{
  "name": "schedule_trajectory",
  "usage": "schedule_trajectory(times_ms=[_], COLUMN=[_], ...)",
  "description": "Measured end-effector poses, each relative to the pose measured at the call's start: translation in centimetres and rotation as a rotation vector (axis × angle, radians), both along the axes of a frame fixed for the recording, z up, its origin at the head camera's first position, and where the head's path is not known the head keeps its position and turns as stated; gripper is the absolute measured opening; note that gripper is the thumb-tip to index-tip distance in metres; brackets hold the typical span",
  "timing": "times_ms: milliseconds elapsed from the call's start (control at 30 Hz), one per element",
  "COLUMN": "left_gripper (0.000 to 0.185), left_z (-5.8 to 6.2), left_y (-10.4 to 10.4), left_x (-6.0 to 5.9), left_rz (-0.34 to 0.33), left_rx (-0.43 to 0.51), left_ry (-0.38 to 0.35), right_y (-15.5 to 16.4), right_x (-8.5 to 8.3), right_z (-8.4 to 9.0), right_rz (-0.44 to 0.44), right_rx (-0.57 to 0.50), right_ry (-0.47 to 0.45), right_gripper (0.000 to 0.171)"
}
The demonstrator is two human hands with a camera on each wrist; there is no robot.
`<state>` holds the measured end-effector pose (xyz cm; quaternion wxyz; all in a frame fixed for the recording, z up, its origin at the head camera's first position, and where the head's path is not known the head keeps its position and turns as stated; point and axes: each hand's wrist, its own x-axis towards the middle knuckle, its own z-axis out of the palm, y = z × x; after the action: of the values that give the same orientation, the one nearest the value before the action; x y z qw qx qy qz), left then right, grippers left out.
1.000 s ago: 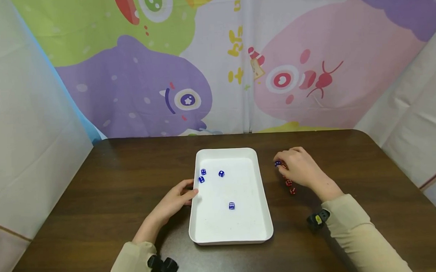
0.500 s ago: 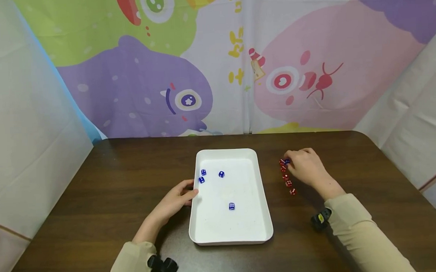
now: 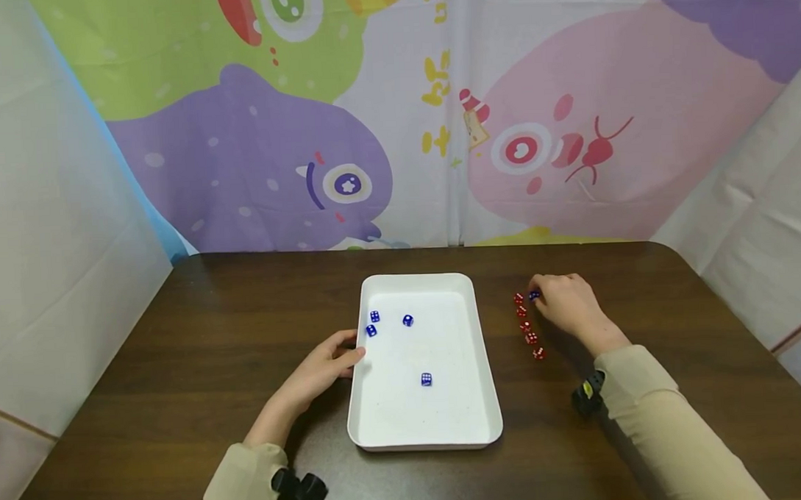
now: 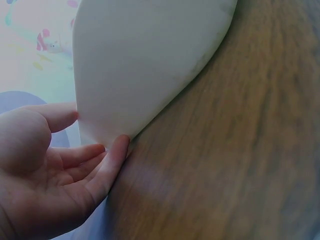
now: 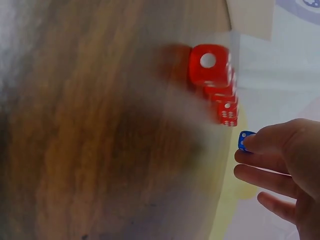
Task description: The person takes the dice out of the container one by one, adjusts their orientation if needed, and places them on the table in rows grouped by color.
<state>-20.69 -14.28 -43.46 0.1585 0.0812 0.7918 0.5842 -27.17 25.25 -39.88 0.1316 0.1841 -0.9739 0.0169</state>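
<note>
Your left hand [image 3: 321, 369] pinches the side of the smooth white tray [image 3: 440, 432]; four blue dice [image 3: 426, 379] inside. Right: five round-cornered red dice [image 3: 531, 338], rowed on the wood-grain table [image 3: 180, 375]. Your right hand [image 3: 568, 301] pinches another blue die [image 3: 534, 295] beside the far end. Behind: creased cartoon-print cloth [image 3: 271, 151].

A dark brown table [image 3: 180, 375] with streaky wood grain bears everything; its far edge runs straight between rounded corners, and a pale sheen shows on the surface by the tray's near left corner; a white rectangular tray [image 3: 457, 344] with rounded corners and a low raised wall sits near the middle, flat on the wood, its long sides running toward the far edge; to the right of the tray and apart from it, five red dice [image 3: 525, 326] with white pips lie in a slightly bowed row, the nearest one farthest to the right.
</note>
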Motion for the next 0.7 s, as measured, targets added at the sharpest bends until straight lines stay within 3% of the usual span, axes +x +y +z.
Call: schedule_trajectory(times_ms=[167,333,700], left_gripper=[0.051,0.051,0.051], left_z=[0.0,-0.1,-0.2], left_y=[-0.1,0.0,-0.1], left_x=[0.0,-0.1,-0.1], left_rz=[-0.002,-0.002,0.001], left_rx=[0.007,0.011,0.002], left_ry=[-0.001,-0.002,0.003], right_y=[0.2,0.4,0.5], right_x=[-0.4,-0.7,-1.1], right_z=[-0.3,-0.7,-1.1], right_rz=[-0.021,-0.045,-0.033], right_rx=[0.012,0.017,0.012], right_ry=[-0.039,-0.104,-0.098], right_gripper=[0.022,0.016,0.012])
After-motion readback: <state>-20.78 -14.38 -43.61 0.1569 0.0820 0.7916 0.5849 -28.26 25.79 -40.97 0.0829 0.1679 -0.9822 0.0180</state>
